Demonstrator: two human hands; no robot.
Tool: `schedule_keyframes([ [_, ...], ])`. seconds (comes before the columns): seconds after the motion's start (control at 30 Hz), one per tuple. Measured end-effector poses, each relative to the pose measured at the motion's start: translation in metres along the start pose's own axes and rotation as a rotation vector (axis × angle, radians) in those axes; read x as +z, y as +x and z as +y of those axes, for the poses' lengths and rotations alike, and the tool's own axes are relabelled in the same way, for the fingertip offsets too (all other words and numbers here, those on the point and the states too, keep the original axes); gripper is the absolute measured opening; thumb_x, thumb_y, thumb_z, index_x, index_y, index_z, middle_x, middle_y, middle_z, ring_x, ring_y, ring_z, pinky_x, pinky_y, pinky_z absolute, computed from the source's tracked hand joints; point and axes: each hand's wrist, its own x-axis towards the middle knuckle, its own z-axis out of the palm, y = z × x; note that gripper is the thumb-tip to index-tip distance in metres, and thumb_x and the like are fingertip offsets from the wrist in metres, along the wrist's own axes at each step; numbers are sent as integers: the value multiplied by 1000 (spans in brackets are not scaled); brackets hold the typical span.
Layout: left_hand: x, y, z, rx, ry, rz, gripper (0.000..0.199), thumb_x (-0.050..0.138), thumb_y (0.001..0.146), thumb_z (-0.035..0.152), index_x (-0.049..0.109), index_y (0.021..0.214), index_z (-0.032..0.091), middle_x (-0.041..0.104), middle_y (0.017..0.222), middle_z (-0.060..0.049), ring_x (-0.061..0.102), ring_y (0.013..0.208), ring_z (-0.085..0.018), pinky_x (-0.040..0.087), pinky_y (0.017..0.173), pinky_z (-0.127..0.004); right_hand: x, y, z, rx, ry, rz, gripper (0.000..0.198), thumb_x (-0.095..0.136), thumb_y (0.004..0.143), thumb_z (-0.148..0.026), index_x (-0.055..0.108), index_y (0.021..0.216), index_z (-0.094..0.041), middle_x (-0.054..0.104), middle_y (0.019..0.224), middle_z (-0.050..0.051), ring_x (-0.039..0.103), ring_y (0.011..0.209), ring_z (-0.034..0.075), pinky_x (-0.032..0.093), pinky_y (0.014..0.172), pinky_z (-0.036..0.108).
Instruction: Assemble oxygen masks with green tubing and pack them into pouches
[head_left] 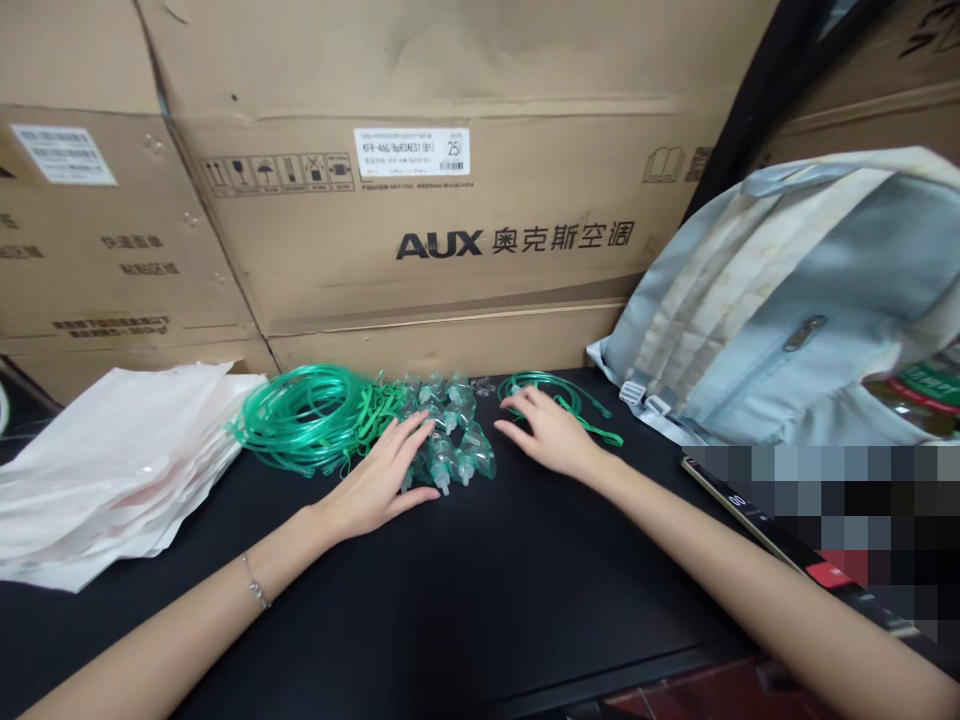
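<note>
My left hand (386, 478) lies at the near left side of a group of clear green oxygen masks (466, 458), fingers stretched and thumb apart. Its fingertips reach the masks; whether they press on them is hard to see. Left of the masks are green elastic straps (377, 405) and a thick coil of green tubing (289, 420). To the right, my right hand (551, 435) hovers or rests by a smaller loop of green tubing (564, 380), fingers slightly bent and apart. It partly covers this loop and a green strap (609, 437). Small thin clear or metallic pieces (482, 386) lie between the hands, too small to name.
White paper-like pouches (112, 450) are stacked at the left on the black table (420, 620). Large cardboard boxes (450, 290) stand behind. A light blue backpack (750, 300) leans at the right, beside a green-labelled bottle (926, 385). A phone (739, 500) lies near my right forearm.
</note>
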Motion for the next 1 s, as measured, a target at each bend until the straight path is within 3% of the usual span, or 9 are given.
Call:
schedule_keyframes([
  [0.1, -7, 1, 4, -6, 9, 65, 69, 46, 84, 41, 7, 138, 22, 17, 144, -15, 16, 133, -27, 22, 106, -49, 0, 17, 36, 49, -27, -18, 51, 54, 75, -49, 47, 118, -23, 37, 127, 15, 35, 119, 34, 33, 92, 52],
  [0.27, -29, 1, 16, 6, 12, 132, 62, 45, 86, 35, 13, 137, 22, 19, 143, -13, 16, 133, -26, 25, 106, -46, -8, 15, 62, 40, 25, -59, 49, 61, 71, -36, 49, 115, -19, 50, 111, 12, 53, 101, 24, 42, 89, 38],
  [0.43, -42, 29, 45, 86, -38, 140, 41, 40, 88, 30, 35, 128, 23, 29, 140, -10, 19, 132, -25, 25, 105, -47, -65, -35, 35, -26, 105, -3, 39, 50, 78, -30, 46, 116, -21, 51, 113, 8, 52, 104, 21, 41, 91, 36],
  [0.6, -15, 87, 91, 260, -46, 62, 45, 42, 87, 25, 33, 127, 6, 37, 135, -17, 27, 129, -24, 25, 106, -41, -108, -75, -1, -176, 168, -24, 36, 49, 80, -30, 46, 116, -22, 52, 119, 6, 47, 112, 22, 37, 96, 38],
  [0.67, -4, 100, 103, 239, -68, 36, 40, 42, 87, 23, 37, 123, 8, 50, 125, -15, 42, 119, -22, 29, 104, -41, -108, -83, -9, -148, 191, -27, 36, 48, 82, -33, 45, 117, -23, 52, 119, 6, 48, 110, 20, 39, 95, 36],
  [0.83, 1, 93, 111, 135, -188, 145, 55, 57, 77, 26, 34, 125, 12, 47, 123, -14, 46, 114, -26, 41, 92, -42, -79, -92, -19, 25, 154, 114, 41, 50, 81, -39, 46, 117, -21, 51, 114, 9, 51, 107, 23, 41, 93, 41],
  [1.0, -7, 69, 105, 19, -514, 111, 39, 55, 76, 21, 46, 115, 20, 55, 102, -6, 59, 80, -15, 53, 61, -25, -62, -89, -32, -86, 252, 150, 49, 51, 80, -29, 37, 127, -23, 46, 123, 10, 45, 115, 23, 39, 96, 43],
])
